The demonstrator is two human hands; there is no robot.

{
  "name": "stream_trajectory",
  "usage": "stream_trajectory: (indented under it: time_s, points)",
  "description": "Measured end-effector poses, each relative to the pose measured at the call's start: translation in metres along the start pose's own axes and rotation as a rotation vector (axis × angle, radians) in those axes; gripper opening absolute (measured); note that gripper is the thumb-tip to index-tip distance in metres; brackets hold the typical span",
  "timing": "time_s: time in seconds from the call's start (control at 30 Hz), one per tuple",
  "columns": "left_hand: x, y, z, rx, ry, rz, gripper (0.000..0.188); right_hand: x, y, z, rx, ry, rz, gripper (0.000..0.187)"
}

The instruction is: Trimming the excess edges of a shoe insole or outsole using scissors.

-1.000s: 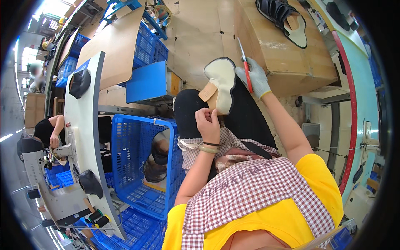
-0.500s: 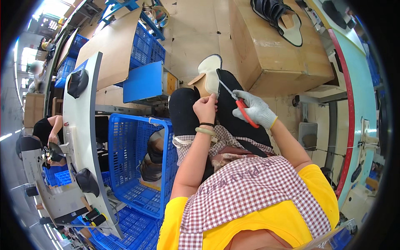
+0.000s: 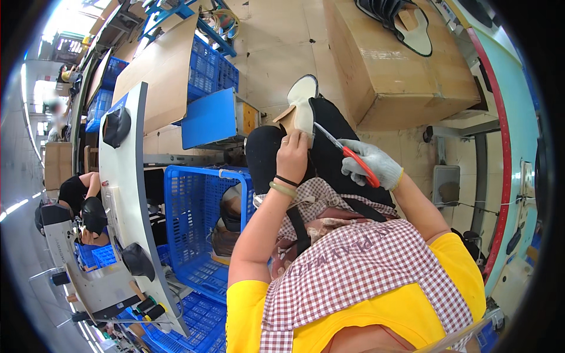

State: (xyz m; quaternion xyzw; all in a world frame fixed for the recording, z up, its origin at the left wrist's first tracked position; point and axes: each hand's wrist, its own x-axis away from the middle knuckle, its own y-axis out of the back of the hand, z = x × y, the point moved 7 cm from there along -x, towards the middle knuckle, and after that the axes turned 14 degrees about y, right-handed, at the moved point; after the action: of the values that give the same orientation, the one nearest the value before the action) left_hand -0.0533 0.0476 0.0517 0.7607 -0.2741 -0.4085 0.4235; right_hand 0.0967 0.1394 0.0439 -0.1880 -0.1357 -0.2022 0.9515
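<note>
A cream shoe upper (image 3: pixel 302 106) with a dark edge rests over my knees, a tan flap standing out on its left side. My left hand (image 3: pixel 292 157), bare, is closed on its near end, thumb and fingertips pressed to the material. In my right hand (image 3: pixel 376 163), which wears a pale knitted glove, is a pair of scissors (image 3: pixel 360 165) with red handles. Their metal blades point up and left, with the tip beside the upper's right edge. Whether the blades touch the upper I cannot tell.
A blue plastic crate (image 3: pixel 203 267) with dark shoe parts stands at my left, beside a white worktable (image 3: pixel 125 194). Ahead on the right, a large cardboard box (image 3: pixel 406 70) carries a stack of uppers (image 3: pixel 418 38). Another person (image 3: pixel 73 191) works at far left.
My left hand has shifted its hold, with more fingers now laid over the upper's near end. The scissors' tip has drawn slightly back toward me. The whole view has shifted a little.
</note>
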Motion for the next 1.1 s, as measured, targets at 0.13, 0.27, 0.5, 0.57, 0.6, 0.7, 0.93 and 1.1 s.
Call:
stream_trajectory:
  time_s: [0.13, 0.27, 0.5, 0.57, 0.6, 0.7, 0.93, 1.1]
  points:
    - [0.002, -0.024, -0.013, -0.393, -0.157, 0.146, 0.021, -0.004, -0.001, -0.006, -0.076, -0.042, 0.035, 0.056]
    - [0.002, -0.031, -0.013, -0.474, -0.255, 0.129, 0.020, -0.003, -0.001, -0.010, -0.088, -0.067, 0.008, 0.048]
    - [-0.005, -0.023, 0.001, -0.306, -0.122, 0.117, 0.010, 0.003, -0.002, -0.017, -0.124, -0.107, 0.069, 0.048]
    - [-0.006, -0.012, -0.004, -0.208, -0.146, -0.005, 0.011, 0.009, -0.003, -0.018, -0.327, -0.127, 0.115, 0.051]
    - [-0.004, -0.001, -0.009, -0.106, -0.164, -0.127, 0.012, 0.009, 0.001, -0.021, -0.331, -0.128, 0.109, 0.051]
    - [-0.001, 0.003, -0.010, -0.012, -0.086, -0.149, 0.015, 0.002, 0.004, -0.026, -0.361, -0.152, 0.188, 0.055]
    - [0.003, 0.005, -0.003, 0.080, -0.079, -0.151, 0.021, -0.020, 0.012, -0.028, -0.348, -0.248, 0.236, 0.047]
    - [0.000, 0.007, -0.003, 0.104, -0.103, -0.165, 0.021, -0.028, 0.011, -0.025, -0.312, -0.224, 0.254, 0.048]
